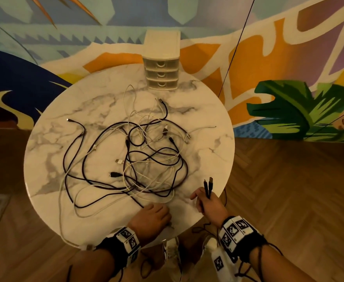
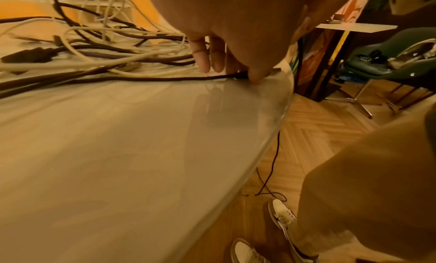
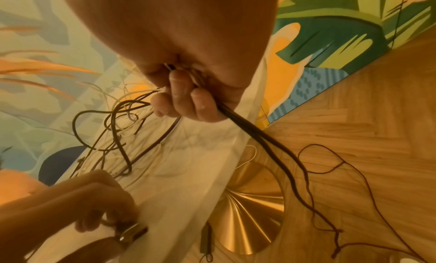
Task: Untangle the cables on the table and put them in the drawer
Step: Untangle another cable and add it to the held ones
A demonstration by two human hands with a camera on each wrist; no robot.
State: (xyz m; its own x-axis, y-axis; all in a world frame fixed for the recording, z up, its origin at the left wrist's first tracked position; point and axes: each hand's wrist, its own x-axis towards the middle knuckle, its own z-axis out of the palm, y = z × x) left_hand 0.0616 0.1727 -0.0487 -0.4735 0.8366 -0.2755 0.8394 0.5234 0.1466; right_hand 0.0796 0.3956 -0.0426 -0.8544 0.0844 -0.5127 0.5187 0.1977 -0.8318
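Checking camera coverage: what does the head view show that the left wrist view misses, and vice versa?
Head only: the drawer unit at the table's far edge, all three drawers closed, and the right hand gripping a dark cable with both plugs sticking up.

Left wrist only: the left hand's fingertips pinching a dark cable end against the table, plus a chair and shoes.

Both: the tangled cables, marble table, left hand.

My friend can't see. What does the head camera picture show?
A right hand holds two dark cable ends over a round marble table, beside a tangle of cables. The left hand rests near the table's edge; a closed drawer unit stands behind.
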